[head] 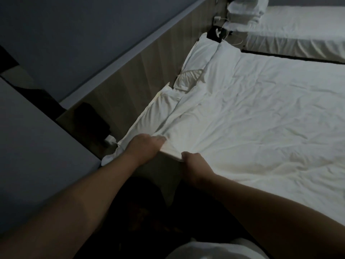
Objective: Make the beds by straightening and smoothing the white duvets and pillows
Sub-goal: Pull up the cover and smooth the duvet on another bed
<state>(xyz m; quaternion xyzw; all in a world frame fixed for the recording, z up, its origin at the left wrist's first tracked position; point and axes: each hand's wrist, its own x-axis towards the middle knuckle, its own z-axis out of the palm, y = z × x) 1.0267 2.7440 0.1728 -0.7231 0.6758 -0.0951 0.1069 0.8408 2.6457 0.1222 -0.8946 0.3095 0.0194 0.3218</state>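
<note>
Head view, dim room: the left hand (147, 144) and right hand (194, 163) both clutch the near edge of the white duvet (261, 113), fingers curled over the fabric, close together at its corner. The duvet lies spread and wrinkled across the near bed. Two white pillows (201, 51) rest against the wooden headboard panel (149, 71), one crumpled. A second bed (298, 25) beyond carries a stack of folded white linen (246, 8).

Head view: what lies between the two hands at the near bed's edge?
Only the folded edge of the wrinkled white fabric duvet, which the left hand and right hand both grip; head view.
</note>
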